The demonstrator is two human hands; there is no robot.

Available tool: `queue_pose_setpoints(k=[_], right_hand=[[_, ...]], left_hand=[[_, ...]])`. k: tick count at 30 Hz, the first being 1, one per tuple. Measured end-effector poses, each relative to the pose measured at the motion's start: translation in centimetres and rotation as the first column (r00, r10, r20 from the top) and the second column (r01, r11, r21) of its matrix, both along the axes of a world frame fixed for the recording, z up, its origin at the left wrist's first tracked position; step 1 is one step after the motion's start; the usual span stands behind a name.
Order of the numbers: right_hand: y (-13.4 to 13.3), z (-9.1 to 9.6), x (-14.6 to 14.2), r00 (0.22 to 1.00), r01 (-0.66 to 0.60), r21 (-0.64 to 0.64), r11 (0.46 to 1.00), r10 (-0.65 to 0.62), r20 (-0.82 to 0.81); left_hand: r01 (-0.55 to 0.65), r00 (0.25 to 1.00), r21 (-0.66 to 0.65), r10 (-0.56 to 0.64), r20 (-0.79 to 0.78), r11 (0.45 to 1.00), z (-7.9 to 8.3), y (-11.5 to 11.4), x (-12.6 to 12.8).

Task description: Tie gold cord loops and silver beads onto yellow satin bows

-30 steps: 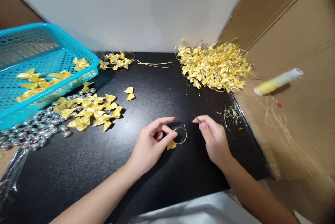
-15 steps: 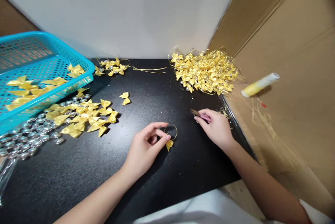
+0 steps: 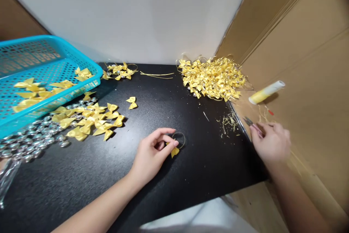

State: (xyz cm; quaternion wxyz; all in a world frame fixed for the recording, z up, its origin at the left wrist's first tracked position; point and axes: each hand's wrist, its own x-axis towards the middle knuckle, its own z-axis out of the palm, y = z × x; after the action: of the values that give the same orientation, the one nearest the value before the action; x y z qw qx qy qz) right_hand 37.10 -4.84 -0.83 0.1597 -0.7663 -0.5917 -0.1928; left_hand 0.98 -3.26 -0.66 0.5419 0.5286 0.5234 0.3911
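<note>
My left hand [image 3: 152,149] is closed over the middle of the black table, its thumb and finger pinching a yellow ribbon bow [image 3: 175,152]. A thin gold cord loop [image 3: 184,140] stands out from the same pinch. Past the table's right edge, my right hand [image 3: 272,144], slightly blurred, is wrapped round small snips [image 3: 249,122] with a pinkish handle and dark blades pointing up and left. Gold cord clippings [image 3: 229,123] lie on the table to the left of the snips. A short pale strand [image 3: 206,116] rests between the hands.
A blue basket [image 3: 96,71] with yellow bows stands at left. Before it lie loose bows [image 3: 95,120] and silvery beads [image 3: 35,140]. Finished-looking looped bows [image 3: 212,78] are heaped at the back right. Gold cords [image 3: 156,74] lie behind; a whitish-yellow tube [image 3: 267,92] is on the cardboard at right.
My right hand has moved right with the snips, from above the table to beyond its right edge. A short strand now lies on the table. The left hand has kept its pinch.
</note>
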Motion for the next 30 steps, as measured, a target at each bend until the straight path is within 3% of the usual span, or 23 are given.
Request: queue_pose_setpoints(k=[2,4,5,6,8,10,13,16,23,27,30], right_hand=[[0.3,1.1,-2.6,0.985,-0.143,0.097,0.985,0.151,-0.081],[1.0,2.5,-6.5,0.879,-0.354,0.13,0.926,0.377,-0.293],[1.4,3.1,-8.6,0.765,-0.503,0.082,0.86,0.487,-0.421],[1.8,3.7,-10.8,0.634,-0.649,0.048,0.759,0.575,-0.518],[2.8,4.3,-14.3,0.457,-0.828,0.004,0.561,0.678,-0.576],[3.8,4.5,-16.4,0.373,-0.908,-0.061,0.415,0.731,-0.572],[5.0,4.1,-17.2,0.341,-0.938,-0.128,0.321,0.793,-0.506],[5.5,3.9,-16.9,0.303,-0.953,-0.129,0.274,0.857,-0.417],[5.5,3.7,-16.9,0.24,-0.971,-0.066,0.23,0.942,-0.236],[5.6,3.3,-17.1,0.297,-0.949,0.018,0.314,0.912,-0.282],[5.3,3.1,-17.7,0.345,-0.921,0.058,0.386,0.873,-0.346]], left_hand=[[0.01,1.0,0.008,-0.01,0.002,1.0,-0.2,-0.1,0.0],[0.018,1.0,0.017,-0.018,0.016,1.0,-0.3,-0.2,0.1],[0.024,0.999,0.021,-0.025,0.028,0.999,-0.3,-0.2,0.1],[0.03,0.999,0.026,-0.031,0.04,0.999,-0.4,-0.2,0.1],[0.042,0.997,0.04,-0.045,0.061,0.998,-0.4,-0.3,0.0],[0.062,0.995,0.047,-0.066,0.074,0.997,-0.3,-0.2,0.0],[0.09,0.99,0.035,-0.093,0.101,0.995,-0.3,-0.1,-0.2],[0.089,0.988,0.004,-0.088,0.13,0.996,-0.2,0.1,-0.3],[0.079,0.99,0.004,-0.078,0.117,0.997,-0.3,0.2,-0.6],[0.11,0.992,0.087,-0.115,0.058,0.99,-0.4,0.5,-0.8],[0.148,0.987,0.194,-0.132,-0.093,0.97,-0.3,0.7,-1.1]])
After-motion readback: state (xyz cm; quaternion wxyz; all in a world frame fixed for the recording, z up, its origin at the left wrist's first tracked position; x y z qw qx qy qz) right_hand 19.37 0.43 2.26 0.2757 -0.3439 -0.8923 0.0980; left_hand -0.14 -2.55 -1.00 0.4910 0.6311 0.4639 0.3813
